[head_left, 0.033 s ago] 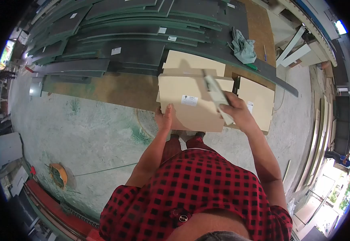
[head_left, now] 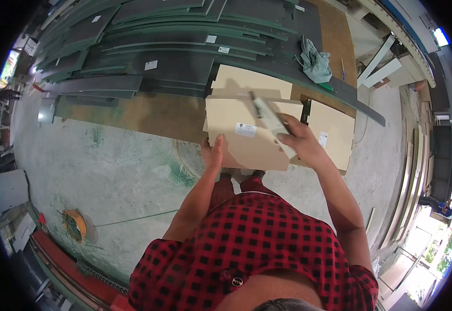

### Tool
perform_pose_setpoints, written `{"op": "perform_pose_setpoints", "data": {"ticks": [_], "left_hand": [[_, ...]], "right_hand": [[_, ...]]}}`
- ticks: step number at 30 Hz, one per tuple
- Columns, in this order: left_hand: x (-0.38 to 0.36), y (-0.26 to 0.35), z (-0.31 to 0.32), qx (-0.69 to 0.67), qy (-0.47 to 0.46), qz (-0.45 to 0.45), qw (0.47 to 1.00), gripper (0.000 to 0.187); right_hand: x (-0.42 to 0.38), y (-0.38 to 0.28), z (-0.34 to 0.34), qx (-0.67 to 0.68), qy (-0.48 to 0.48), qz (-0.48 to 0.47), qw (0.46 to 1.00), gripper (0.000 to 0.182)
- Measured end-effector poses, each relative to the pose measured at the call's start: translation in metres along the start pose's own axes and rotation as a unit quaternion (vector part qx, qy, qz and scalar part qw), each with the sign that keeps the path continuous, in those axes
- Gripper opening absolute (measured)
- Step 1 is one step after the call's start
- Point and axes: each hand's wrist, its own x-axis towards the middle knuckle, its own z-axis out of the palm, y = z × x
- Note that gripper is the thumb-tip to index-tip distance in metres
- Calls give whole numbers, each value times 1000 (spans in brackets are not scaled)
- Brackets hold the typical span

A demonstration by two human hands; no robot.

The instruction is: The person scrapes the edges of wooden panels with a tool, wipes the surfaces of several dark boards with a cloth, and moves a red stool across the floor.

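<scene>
A beige board point(head_left: 252, 153) with a white label point(head_left: 245, 129) lies in front of me, its near edge overhanging the floor. My left hand point(head_left: 213, 152) grips its left edge, thumb on top and fingers underneath. Closed in my right hand point(head_left: 301, 139) is a long, flat, pale tool with a dark tip point(head_left: 271, 120), slanting up and left over the board. Motion blurs the tool, and I cannot tell its exact kind. Another beige board point(head_left: 252, 79) shows behind the first, and a labelled one point(head_left: 334, 132) lies to the right.
Dark green-edged boards point(head_left: 179, 70) are piled across the brown worktable point(head_left: 148, 116). A grey-green cloth point(head_left: 315, 61), a green-handled tool point(head_left: 327, 87) and a pen point(head_left: 343, 69) lie at the back right. On the floor at left sits an orange ring-shaped item point(head_left: 74, 226) beside a thin line.
My right hand has shifted slightly left, and the tool's tip has swung left across the board. My left hand and the board have stayed nearly still.
</scene>
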Motion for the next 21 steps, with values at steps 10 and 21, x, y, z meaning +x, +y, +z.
{"op": "perform_pose_setpoints", "data": {"ticks": [10,21], "left_hand": [[-5,8,-8,-32,13,-16,999,68],[-9,13,-10,-25,12,-68,997,62]], "right_hand": [[79,-59,78,-200,-70,54,976,48],[45,-48,9,-272,41,35,961,47]]}}
